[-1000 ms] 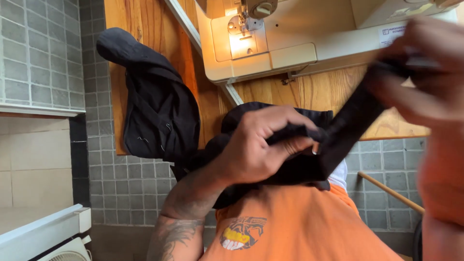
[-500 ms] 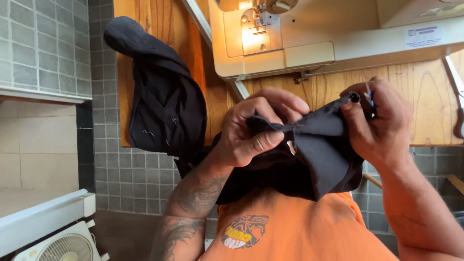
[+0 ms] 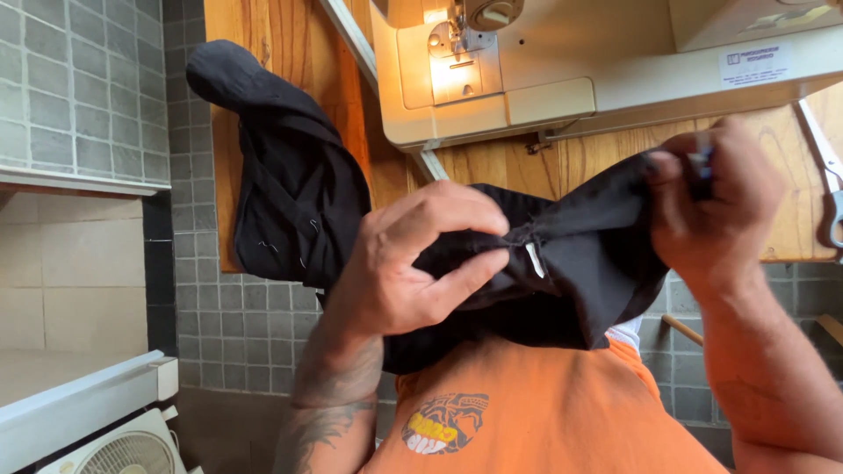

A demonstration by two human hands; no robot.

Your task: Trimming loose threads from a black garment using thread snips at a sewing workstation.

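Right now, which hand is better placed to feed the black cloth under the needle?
Probably the right hand: it pinches the cloth edge just below the sewing machine. The left hand grips the seam lower, farther from the needle.

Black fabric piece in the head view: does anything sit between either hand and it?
Nothing visible does. The left hand pinches the black fabric piece directly at a seam beside a small white tag, and the right hand grips its upper edge. Both are bare hands on cloth.

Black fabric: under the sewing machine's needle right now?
No, both hands hold the black fabric up, clear of the sewing machine.
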